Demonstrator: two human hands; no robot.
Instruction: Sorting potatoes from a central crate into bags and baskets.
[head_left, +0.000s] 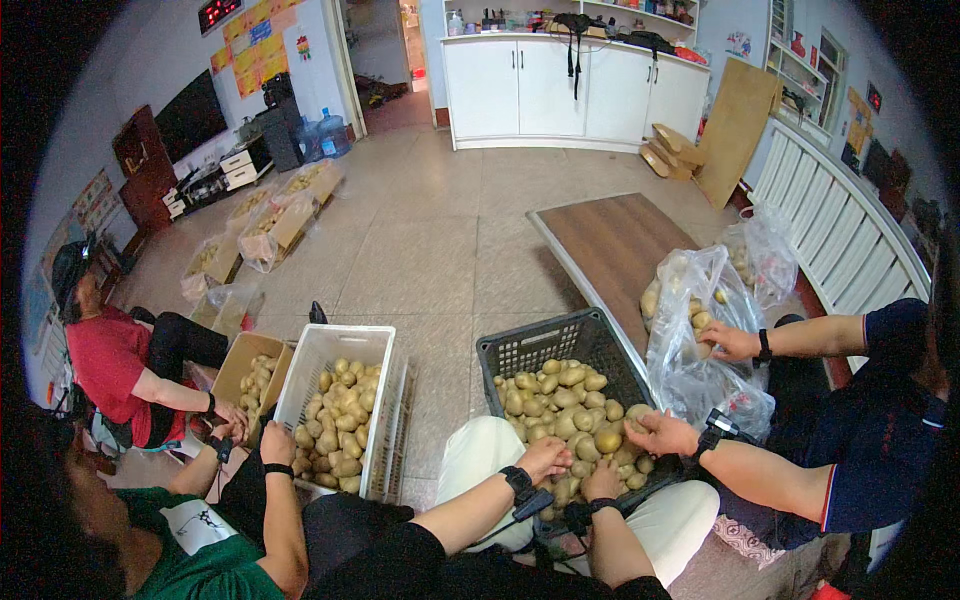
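Between my knees stands a black plastic crate (600, 337) holding many potatoes (574, 397). My left hand (546, 457) is over the potatoes near the crate's front side, its fingers bent; whether it holds one cannot be made out. Close to its right, my right hand (602, 481) reaches down among the potatoes, fingertips partly hidden, so its grip is unclear. A co-worker in a dark shirt on the right has one hand (664, 433) at a potato over the crate's right side. That person's other hand (729, 341) touches potatoes in a clear plastic bag (694, 367).
A brown-topped table (622, 225) lies beyond the crate, at right. At left are a white crate (382, 345) of potatoes, a cardboard box (232, 360) of potatoes and two co-workers, in green and red shirts. Bagged boxes of potatoes (281, 221) rest on the floor farther back.
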